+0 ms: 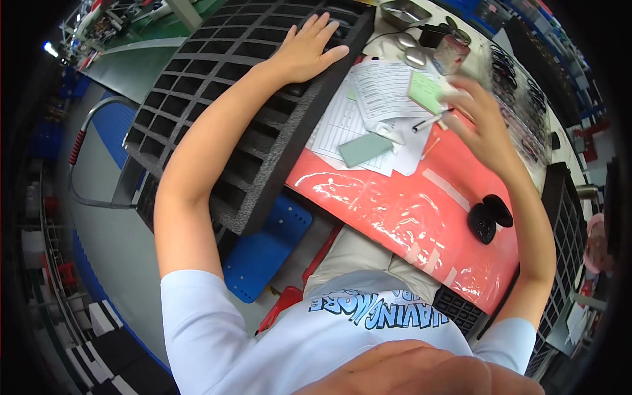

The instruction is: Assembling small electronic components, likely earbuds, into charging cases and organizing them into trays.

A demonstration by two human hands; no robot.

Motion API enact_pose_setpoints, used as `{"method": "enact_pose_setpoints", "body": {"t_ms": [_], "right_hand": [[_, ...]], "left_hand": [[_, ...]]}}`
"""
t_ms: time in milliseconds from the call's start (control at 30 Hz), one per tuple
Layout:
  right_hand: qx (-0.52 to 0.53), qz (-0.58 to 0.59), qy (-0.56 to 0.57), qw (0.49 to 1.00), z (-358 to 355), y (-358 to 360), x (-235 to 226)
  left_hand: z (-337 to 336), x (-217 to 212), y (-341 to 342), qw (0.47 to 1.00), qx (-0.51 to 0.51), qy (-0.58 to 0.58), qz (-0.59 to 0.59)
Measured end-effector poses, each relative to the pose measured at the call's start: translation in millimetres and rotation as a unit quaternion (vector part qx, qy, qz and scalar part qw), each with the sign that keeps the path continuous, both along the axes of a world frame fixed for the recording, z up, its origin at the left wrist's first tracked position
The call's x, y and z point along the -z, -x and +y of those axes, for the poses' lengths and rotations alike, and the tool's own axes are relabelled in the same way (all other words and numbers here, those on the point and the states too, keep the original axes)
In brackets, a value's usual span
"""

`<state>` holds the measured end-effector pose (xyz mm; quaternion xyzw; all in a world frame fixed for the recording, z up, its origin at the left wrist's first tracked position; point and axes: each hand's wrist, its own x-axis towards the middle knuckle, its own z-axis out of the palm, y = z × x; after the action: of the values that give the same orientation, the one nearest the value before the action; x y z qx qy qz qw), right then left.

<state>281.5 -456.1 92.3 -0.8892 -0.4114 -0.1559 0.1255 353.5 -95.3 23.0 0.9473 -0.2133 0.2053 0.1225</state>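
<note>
My left hand [306,51] lies with its fingers stretched out on the far end of a black foam tray [271,174] divided into many square cells. It holds nothing that I can see. My right hand [479,122] hovers over the red-covered table [388,204], its fingers curled and blurred. A thin white pen-like stick [429,122] is by its fingertips; whether they grip it I cannot make out. Close by are a pale green note pad [426,91] and printed paper sheets [382,89]. A flat grey-green rectangular block [365,149] rests on the papers.
An open black rounded case [484,222] sits near my right forearm. Behind the papers stand a clear jar [451,52], rounded silver pieces [411,52] and a metal tray [403,13]. Bagged dark parts [520,99] lie at the right. A metal-railed cart [99,151] stands left.
</note>
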Motion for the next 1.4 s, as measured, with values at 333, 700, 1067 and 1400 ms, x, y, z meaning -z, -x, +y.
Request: {"method": "enact_pose_setpoints", "body": {"t_ms": [333, 700, 1067, 1400], "right_hand": [[0.460, 0.157, -0.155, 0.860, -313.6, 269.6, -16.1], [0.551, 0.118, 0.087, 0.821, -328.1, 403.3, 12.0], [0.495, 0.040, 0.208, 0.843, -348.2, 292.3, 12.9], [0.523, 0.052, 0.285, 0.802, -320.8, 262.4, -3.9]], "left_hand": [[-11.9, 3.3, -16.9, 0.991, -0.109, -0.020, 0.080], [-199.4, -27.1, 132.6, 0.959, 0.218, -0.046, 0.178], [-278.3, -38.5, 155.1, 0.951, 0.278, -0.057, 0.121], [-328.8, -1.7, 128.9, 0.866, 0.297, 0.209, 0.343]]}}
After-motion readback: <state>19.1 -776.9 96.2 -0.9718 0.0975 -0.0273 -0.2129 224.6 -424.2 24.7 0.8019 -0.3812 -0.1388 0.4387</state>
